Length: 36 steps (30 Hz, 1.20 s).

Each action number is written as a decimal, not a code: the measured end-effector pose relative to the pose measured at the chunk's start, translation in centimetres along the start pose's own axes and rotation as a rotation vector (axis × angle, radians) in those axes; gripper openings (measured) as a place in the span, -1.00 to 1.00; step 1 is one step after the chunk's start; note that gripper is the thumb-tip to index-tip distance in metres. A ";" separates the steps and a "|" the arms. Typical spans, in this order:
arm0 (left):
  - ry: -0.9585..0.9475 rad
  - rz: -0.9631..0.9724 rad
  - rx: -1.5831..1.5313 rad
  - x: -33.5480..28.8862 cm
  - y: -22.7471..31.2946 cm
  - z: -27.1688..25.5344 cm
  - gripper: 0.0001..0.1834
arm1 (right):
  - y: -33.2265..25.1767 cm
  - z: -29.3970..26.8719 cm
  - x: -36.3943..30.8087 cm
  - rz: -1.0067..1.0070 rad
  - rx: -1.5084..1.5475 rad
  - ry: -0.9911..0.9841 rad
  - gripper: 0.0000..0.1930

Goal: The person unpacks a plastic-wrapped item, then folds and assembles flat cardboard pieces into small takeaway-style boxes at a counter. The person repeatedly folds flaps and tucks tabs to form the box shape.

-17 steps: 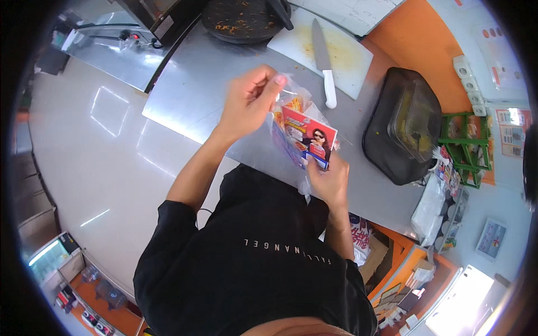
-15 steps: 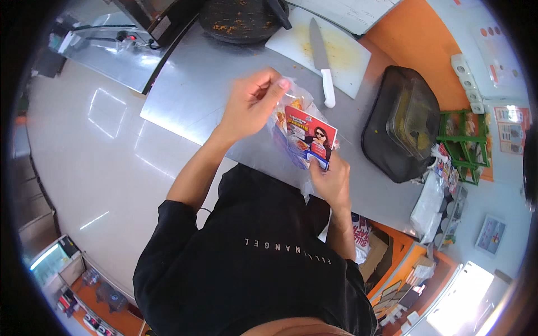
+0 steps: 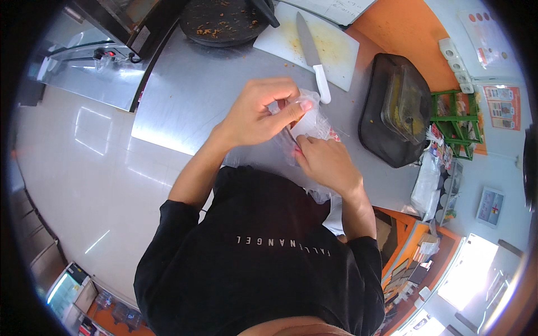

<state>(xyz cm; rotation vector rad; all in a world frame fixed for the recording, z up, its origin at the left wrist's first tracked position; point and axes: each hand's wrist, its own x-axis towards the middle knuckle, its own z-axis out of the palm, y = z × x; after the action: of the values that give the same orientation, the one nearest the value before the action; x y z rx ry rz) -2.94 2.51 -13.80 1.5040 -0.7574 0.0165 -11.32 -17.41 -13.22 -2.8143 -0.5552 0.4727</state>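
A clear plastic bag (image 3: 320, 124) hangs between my hands above the metal counter's front edge. My left hand (image 3: 262, 115) pinches its upper rim between thumb and fingers. Inside it shows a white wrapping with a red checked patch, and something orange-brown beside my left thumb. My right hand (image 3: 329, 162) is at the bag's mouth, fingers bent and pointing in. A thin card (image 3: 291, 136), turned edge-on, runs from the right fingertips toward my left hand; its printed face is hidden. The bag's lower part droops below my right wrist.
On the steel counter (image 3: 174, 95) lies a white cutting board (image 3: 342, 56) with a white-handled knife (image 3: 308, 47), its handle near the bag. A black round pan (image 3: 224, 25) with crumbs sits far left. To the right are a black tray (image 3: 371, 126), a clear container (image 3: 406, 106) and a green rack (image 3: 457, 126).
The card has turned from face-up to edge-on, and my right hand has moved up and inward to the bag's mouth. My left hand has shifted slightly right and down. The view has shifted slightly.
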 end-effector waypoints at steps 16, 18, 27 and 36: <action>0.042 -0.086 -0.145 -0.4 -0.5 -0.7 -0.69 | 1.0 0.8 2.1 -0.090 0.147 0.084 -0.78; 0.031 -0.090 -0.160 -0.2 -0.4 -0.5 -0.69 | 2.1 3.6 2.1 -0.062 0.060 -0.017 -0.80; 0.144 -0.056 -0.183 -0.2 -3.3 -0.6 -0.79 | 1.0 -3.2 -3.0 -0.026 -0.044 -0.019 -0.73; -0.134 -0.076 -0.211 -1.2 -9.4 4.0 -0.13 | 7.2 -6.2 -9.6 0.055 0.183 0.024 -0.68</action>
<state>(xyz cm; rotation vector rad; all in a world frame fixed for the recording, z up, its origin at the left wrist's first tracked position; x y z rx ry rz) -1.30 -1.60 -23.12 1.3403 -0.7826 -0.2173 -15.21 -28.81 -7.03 -2.6623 -0.4090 0.4736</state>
